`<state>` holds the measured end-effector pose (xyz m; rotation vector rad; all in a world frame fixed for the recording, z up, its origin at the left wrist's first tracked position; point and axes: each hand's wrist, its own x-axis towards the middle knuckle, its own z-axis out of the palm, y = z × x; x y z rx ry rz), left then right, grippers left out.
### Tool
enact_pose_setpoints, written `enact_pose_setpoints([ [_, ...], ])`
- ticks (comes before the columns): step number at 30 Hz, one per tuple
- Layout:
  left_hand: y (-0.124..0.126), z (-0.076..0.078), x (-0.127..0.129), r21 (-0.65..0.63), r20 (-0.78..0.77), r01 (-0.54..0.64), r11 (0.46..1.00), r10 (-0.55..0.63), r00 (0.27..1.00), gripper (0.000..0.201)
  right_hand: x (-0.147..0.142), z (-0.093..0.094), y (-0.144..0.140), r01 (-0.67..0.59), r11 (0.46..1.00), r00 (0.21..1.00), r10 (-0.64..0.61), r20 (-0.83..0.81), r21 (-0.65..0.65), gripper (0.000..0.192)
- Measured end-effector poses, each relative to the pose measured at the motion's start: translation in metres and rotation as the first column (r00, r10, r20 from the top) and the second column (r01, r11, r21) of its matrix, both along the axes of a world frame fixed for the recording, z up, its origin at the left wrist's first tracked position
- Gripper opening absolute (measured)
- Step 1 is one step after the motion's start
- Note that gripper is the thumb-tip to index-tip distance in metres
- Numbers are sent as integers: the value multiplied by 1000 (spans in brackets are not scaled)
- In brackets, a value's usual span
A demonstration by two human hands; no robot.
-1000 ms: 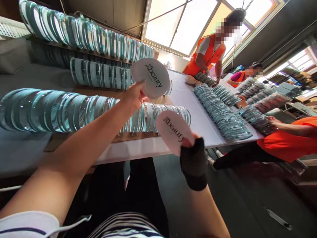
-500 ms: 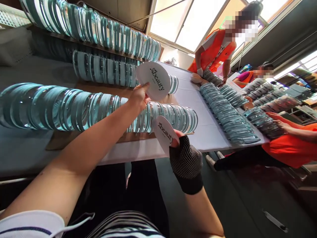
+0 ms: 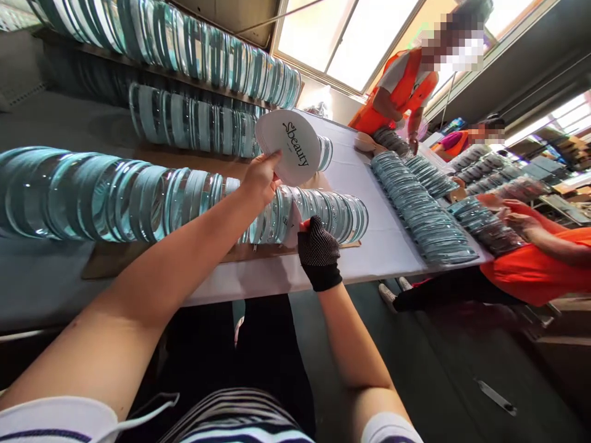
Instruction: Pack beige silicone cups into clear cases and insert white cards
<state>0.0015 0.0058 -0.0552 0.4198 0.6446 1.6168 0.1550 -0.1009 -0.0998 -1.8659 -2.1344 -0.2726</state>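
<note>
My left hand is closed on a stack of round white cards, the top one printed "Sbeauty". Below and to its right, my right hand, in a black dotted glove with bare fingertips, pinches a single round card by its edge. That card stands nearly edge-on among the discs of the front row of clear, glass-like round pieces; how deep it sits between them I cannot tell. Strips of grey-white show between many of those pieces.
Behind lie a second row of round pieces and a raised row. More rows stand on the white-covered table to the right. Co-workers in orange handle pieces at the far end and right.
My right hand has moved left and up with its card, from in front of the front row to among its discs. The left hand with its stack has barely moved.
</note>
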Motion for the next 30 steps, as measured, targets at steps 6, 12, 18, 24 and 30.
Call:
enact_pose_setpoints([
  [6,0,-1,-2,4,-21,13,1000,-13,1000,40,-11,-4,11,-114,983,991,123,55,-141,25],
  [12,0,-4,2,32,-14,-14,999,14,1000,34,14,-6,10,-461,722,783,59,-619,-515,45],
  [18,2,-5,7,28,-70,-54,998,56,996,30,28,24,24,-474,812,678,88,-730,-342,48],
  [24,-31,5,3,140,-140,11,990,8,990,22,19,75,69,-151,955,924,228,-307,256,60],
  [30,-70,2,-11,160,-157,-14,987,39,987,23,-26,51,35,-314,837,901,412,-139,447,56],
])
